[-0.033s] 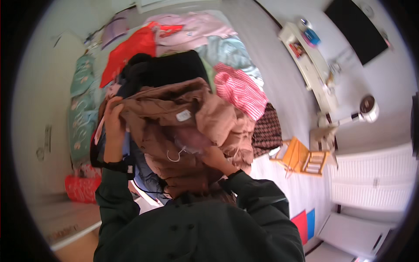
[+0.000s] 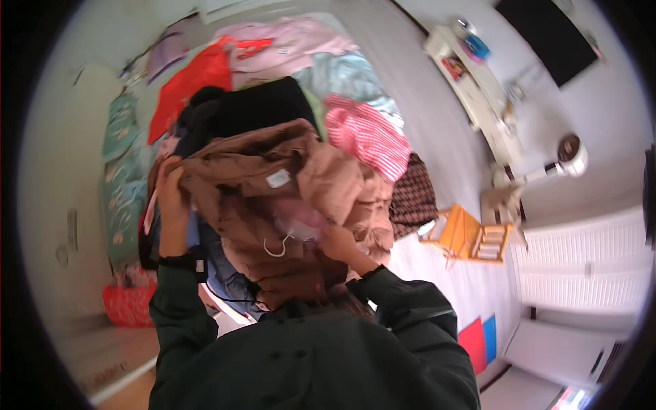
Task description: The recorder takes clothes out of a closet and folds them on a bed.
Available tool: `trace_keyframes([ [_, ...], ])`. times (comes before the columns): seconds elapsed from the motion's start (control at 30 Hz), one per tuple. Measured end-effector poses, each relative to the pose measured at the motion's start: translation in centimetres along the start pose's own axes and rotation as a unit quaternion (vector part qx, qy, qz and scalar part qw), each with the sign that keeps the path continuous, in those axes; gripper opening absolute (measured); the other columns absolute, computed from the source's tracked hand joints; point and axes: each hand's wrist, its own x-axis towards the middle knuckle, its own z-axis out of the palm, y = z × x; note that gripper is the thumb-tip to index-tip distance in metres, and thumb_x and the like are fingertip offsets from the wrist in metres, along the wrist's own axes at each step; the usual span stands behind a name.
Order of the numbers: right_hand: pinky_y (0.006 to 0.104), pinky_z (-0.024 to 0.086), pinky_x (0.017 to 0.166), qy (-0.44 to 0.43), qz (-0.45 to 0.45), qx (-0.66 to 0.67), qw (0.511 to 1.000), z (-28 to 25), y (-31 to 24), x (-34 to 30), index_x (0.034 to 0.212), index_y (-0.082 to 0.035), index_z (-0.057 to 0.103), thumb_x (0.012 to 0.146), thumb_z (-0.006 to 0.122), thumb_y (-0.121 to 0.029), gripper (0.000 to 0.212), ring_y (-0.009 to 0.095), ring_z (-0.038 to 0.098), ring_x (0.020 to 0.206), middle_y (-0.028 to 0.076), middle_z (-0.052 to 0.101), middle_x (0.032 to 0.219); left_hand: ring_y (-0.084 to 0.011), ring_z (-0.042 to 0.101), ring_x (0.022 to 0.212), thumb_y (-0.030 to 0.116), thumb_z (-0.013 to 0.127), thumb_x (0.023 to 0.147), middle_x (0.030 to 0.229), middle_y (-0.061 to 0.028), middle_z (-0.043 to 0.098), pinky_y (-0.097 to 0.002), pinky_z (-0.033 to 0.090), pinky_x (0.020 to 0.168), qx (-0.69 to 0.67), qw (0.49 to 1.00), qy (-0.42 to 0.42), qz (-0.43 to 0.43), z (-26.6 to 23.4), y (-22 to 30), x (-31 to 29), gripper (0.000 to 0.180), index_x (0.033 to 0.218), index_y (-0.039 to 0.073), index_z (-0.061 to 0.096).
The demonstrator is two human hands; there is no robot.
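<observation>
A brown coat (image 2: 328, 171) lies spread in front of me, its inside and a white label (image 2: 278, 179) showing near the collar. My left hand (image 2: 172, 188) is closed on the coat's left edge, fingers curled over the cloth. Inside the coat opening is a clothes hanger (image 2: 277, 247) with a white hook that points toward me; its body is partly pale and blurred. My right hand (image 2: 333, 239) is closed at the hanger's right side, its fingers smeared and partly hidden. Just beyond the coat lies a folded black garment (image 2: 263, 108).
Around the coat the bed holds a red garment (image 2: 195, 82), pink clothing (image 2: 297, 44), a pale blue garment (image 2: 348, 78), a red-white striped one (image 2: 369, 137) and a checked one (image 2: 413, 198). A wooden folding chair (image 2: 468, 236) stands right. A red bag (image 2: 128, 305) sits left.
The whole view has shifted slightly, so the bed sits a little further left. Both hands keep their places on the coat and hanger.
</observation>
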Motion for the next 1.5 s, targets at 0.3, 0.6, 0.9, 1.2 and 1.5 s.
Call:
trace_keyframes([
  [0.3,0.0272,0.045,0.056,0.248,0.318,0.395,0.826,-13.1,7.4,-17.3,0.121,-0.004,0.044,0.073,0.056,-0.005,0.049,0.013,0.052,0.069,0.003,0.054,0.088,-0.0183,0.054,0.088,0.011,0.051,0.087,0.101,-0.0053,0.053,-0.0289,0.046,0.073,0.031,0.997,0.052,-0.038,-0.4,-7.3,-1.0,0.023,0.11,0.008,0.048],
  [0.6,0.0312,0.04,0.042,0.382,0.347,0.642,0.566,-14.0,23.0,-23.9,0.098,-0.009,0.043,0.075,0.056,-0.003,0.027,0.014,0.044,0.049,0.004,0.046,0.069,-0.0139,0.052,0.091,0.01,0.054,0.085,0.11,-0.0065,0.05,-0.0247,0.044,0.067,0.242,0.969,0.008,-0.052,8.5,-12.7,-11.2,0.042,0.125,0.011,0.04],
  [0.9,0.0374,0.04,0.043,0.384,0.524,0.527,0.548,-11.5,44.9,-29.6,0.089,0.001,0.047,0.059,0.057,0.0,0.031,0.024,0.044,0.05,0.01,0.042,0.069,-0.02,0.049,0.099,0.012,0.056,0.078,0.121,-0.0144,0.044,-0.0289,0.043,0.076,0.427,0.901,0.082,-0.007,16.2,-19.8,-19.7,0.062,0.134,0.01,0.03],
  [1.2,0.0327,0.036,0.039,0.429,0.518,0.459,0.581,-8.5,67.2,-30.8,0.084,-0.006,0.05,0.061,0.059,-0.008,0.024,0.017,0.045,0.047,0.007,0.048,0.068,-0.0092,0.05,0.091,0.016,0.062,0.078,0.12,-0.0014,0.045,-0.0194,0.042,0.063,0.488,0.853,-0.065,-0.173,28.0,-29.2,-25.0,0.053,0.125,0.007,0.041],
  [1.5,0.0403,0.042,0.056,0.307,0.597,0.162,0.724,-7.0,71.1,-33.8,0.078,-0.002,0.058,0.071,0.058,-0.019,0.019,0.023,0.051,0.061,0.012,0.058,0.07,-0.0079,0.051,0.075,0.01,0.055,0.081,0.099,-0.0026,0.052,-0.0202,0.042,0.062,0.416,0.87,-0.087,-0.251,30.9,-29.5,-26.5,0.04,0.119,0.004,0.044],
])
